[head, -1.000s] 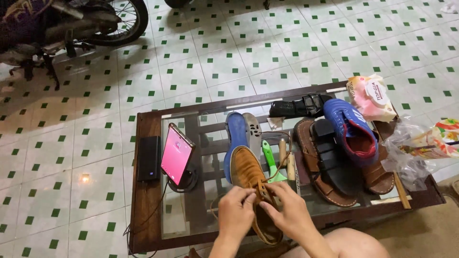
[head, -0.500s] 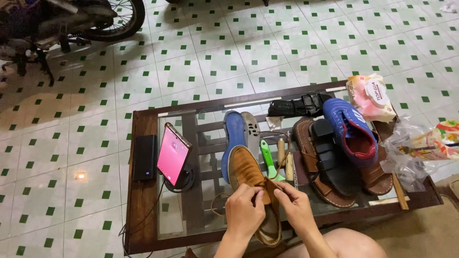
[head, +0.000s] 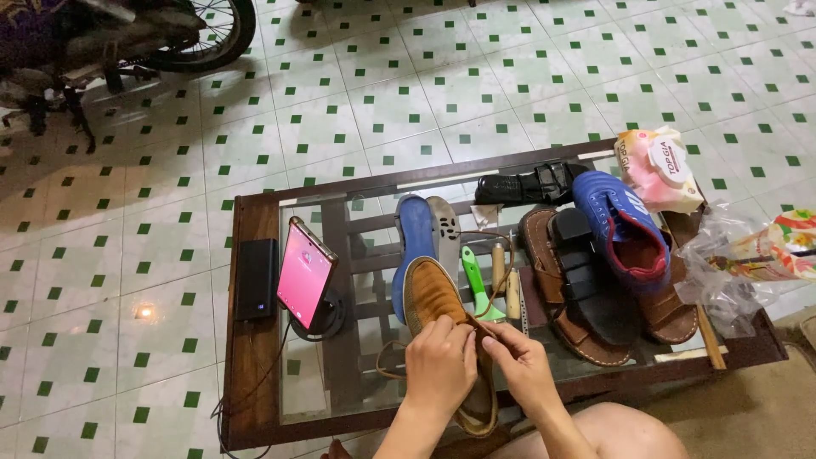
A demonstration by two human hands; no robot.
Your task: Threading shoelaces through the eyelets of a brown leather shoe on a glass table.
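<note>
I have both hands on the tan suede shoe (head: pixel 433 297). My left hand (head: pixel 440 367) and right hand (head: pixel 520 364) each pinch its thin lace (head: pixel 489 308), above the glass-topped wooden table (head: pixel 255 255).

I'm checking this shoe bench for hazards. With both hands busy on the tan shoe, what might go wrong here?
The tan shoe overhangs the glass table edge; if the left hand or right hand lets go, it may drop. Its loose lace could snag. The propped pink-screened phone stands close by, so a bump might tip it.
</note>
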